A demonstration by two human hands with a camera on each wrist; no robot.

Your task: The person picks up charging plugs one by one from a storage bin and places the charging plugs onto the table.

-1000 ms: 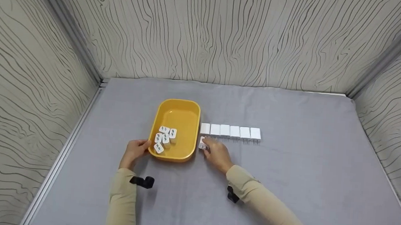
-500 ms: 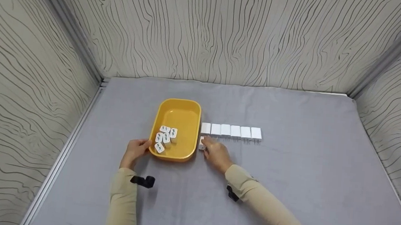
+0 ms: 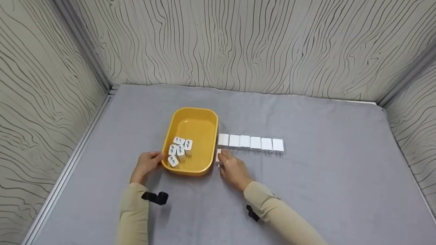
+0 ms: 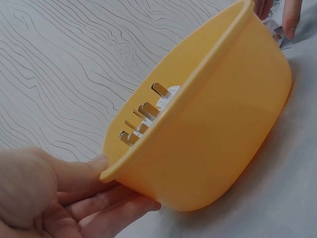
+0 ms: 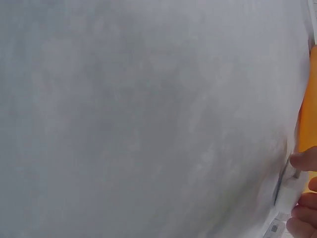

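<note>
My left hand [image 3: 146, 166] pinches the near left corner of a yellow plastic tub [image 3: 202, 137], thumb over the rim and fingers beneath it in the left wrist view. Several white plug adapters [image 3: 180, 150] stand in the tub's near left part, metal prongs [image 4: 147, 110] up. Just right of the tub, my right hand [image 3: 236, 171] grips another white plug adapter [image 3: 218, 156] between thumb and fingers, its prongs toward me. That adapter [image 5: 288, 196] is partly hidden by the fingers in the right wrist view. Beyond it, several more adapters [image 3: 245, 141] lie in a row, prongs toward me.
A grey cloth [image 3: 326, 185] covers the table. Wood-grain panels [image 3: 224, 37] rise at the back and both sides, with metal rails [image 3: 67, 177] along the left edge. The tub's right wall stands close beside the row's left end.
The adapter in my right hand has tipped from prong face up to lying flat, prongs now toward me. My left hand and the tub have hardly moved.
</note>
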